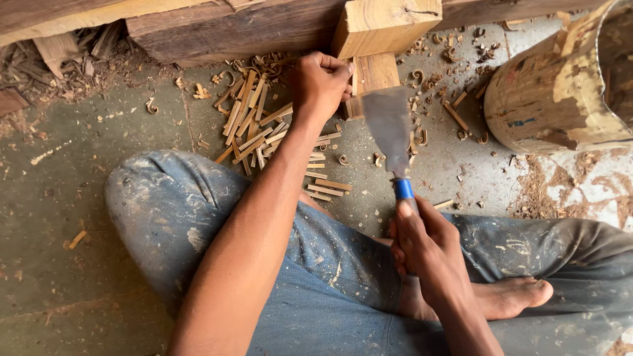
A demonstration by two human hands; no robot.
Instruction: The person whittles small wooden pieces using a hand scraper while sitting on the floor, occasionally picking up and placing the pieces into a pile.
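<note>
Head view, looking down at a person seated cross-legged on a concrete floor (86, 198).

Left hand (321, 84): at about 12 o'clock from frame centre, fingers curled tight around a small wood piece (373, 76), pinning it upright against a larger wood block (386, 25) above it. Grasp is closed, knuckles up.

Right hand (422, 247): at roughly 5 o'clock from centre, fist clamped on the blue handle (403, 189) of a broad-bladed cleaver (389, 128). Blade points toward 12 o'clock, its upper end just beside the small wood piece, on its 4 o'clock side. Can't tell if the edge is touching the wood; the blade is motion-blurred.

Around them:
- Pile of split wood sticks (254, 122) on the floor at 7–8 o'clock from the left hand, a few more strips (326, 188) under the forearm.
- Curled shavings (422, 135) scattered at 3 o'clock from the blade.
- Heavy dark timber beam (231, 29) across the top, 11 o'clock from the left hand.
- Round log stump (560, 92) with patchy bark at 2 o'clock from the right hand, well apart from it.
- Dusty jeans (171, 204), bare foot (508, 296) at 4 o'clock, just beside the right wrist.
</note>
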